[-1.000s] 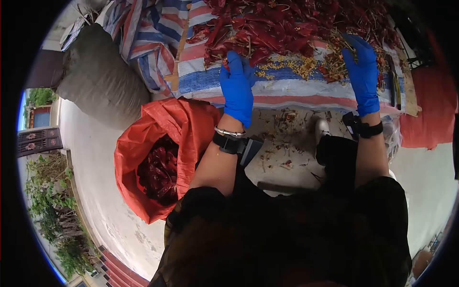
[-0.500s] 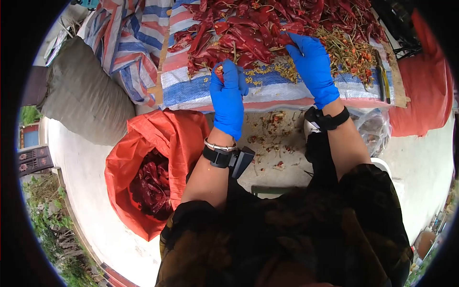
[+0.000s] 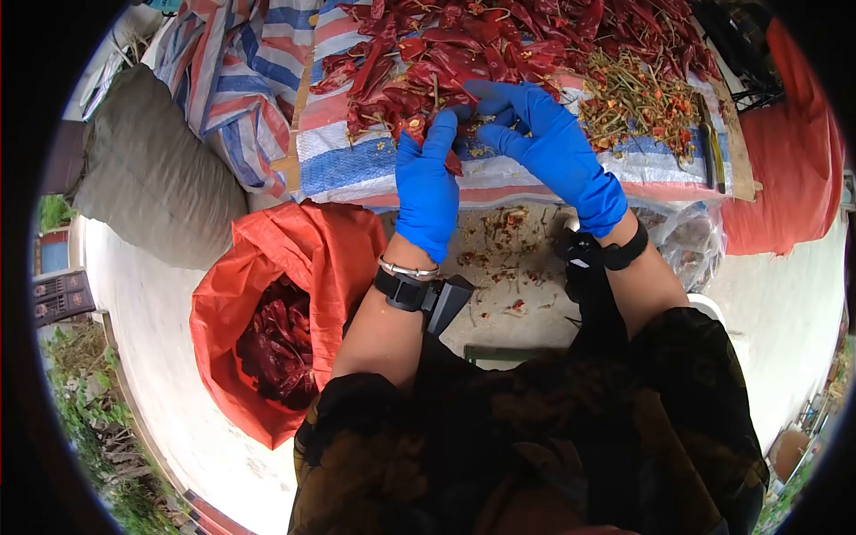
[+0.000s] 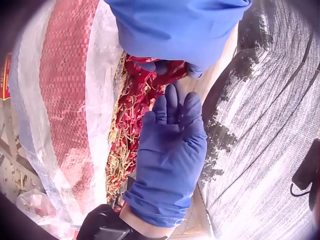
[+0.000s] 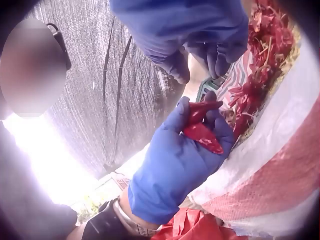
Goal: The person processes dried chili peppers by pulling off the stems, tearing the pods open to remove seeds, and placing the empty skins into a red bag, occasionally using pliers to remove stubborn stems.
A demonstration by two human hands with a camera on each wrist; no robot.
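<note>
Blue gloves cover both hands. My left hand (image 3: 426, 201) grips dried red chili peppers (image 5: 202, 136) between its thumb and fingers at the front of the table. In the left wrist view part of the chilies (image 4: 172, 72) shows below the palm side of that hand. Close beside it on the right, my right hand (image 3: 557, 152) reaches over with fingers slightly bent and thumb apart. Nothing shows between those fingers in the right wrist view. Beyond both hands spreads a heap of dried red chilies (image 3: 481, 53).
A pile of stems (image 3: 637, 102) and a knife (image 3: 713, 152) lie at the right on the striped sheet (image 3: 348, 169). An open red sack (image 3: 227, 312) with chilies stands at lower left, beneath a full grey sack (image 3: 156, 178). Another red sack (image 3: 776, 187) stands at right.
My right hand has moved left from the stem pile, across the front of the heap, to beside my left hand. The left hand keeps its grip on the chilies.
</note>
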